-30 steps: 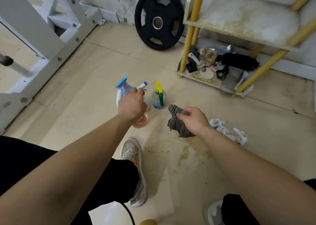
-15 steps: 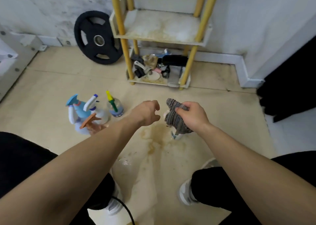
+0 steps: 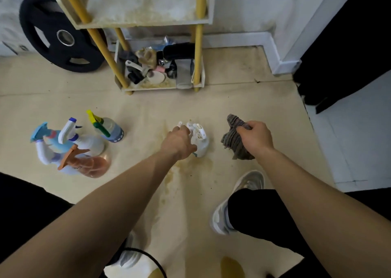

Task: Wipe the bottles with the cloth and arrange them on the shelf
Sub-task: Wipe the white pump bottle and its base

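A small white spray bottle (image 3: 201, 140) stands on the tan floor, and my left hand (image 3: 177, 143) has its fingers curled round the bottle's left side and trigger. Just to its right, my right hand (image 3: 257, 138) grips a bunched grey striped cloth (image 3: 233, 139) above the floor. At the left stands a group of spray bottles: a blue one (image 3: 49, 139), a white one with a blue tip (image 3: 86, 142), a pinkish-orange one (image 3: 95, 165) and a clear one with a yellow-green trigger (image 3: 111, 129). The yellow-posted shelf (image 3: 146, 23) stands behind; its middle board is bare and stained.
The shelf's bottom tier (image 3: 160, 72) is full of small clutter. A black weight plate (image 3: 60, 36) leans on the wall at the left. A dark object (image 3: 338, 51) fills the right corner. My shoes (image 3: 247, 184) and a black cable (image 3: 146, 256) lie near my legs.
My left hand left the pinkish-orange bottle in the group and moved right onto the white spray bottle. My right hand, still holding the cloth, shifted right off that bottle. The view swung toward the shelf.
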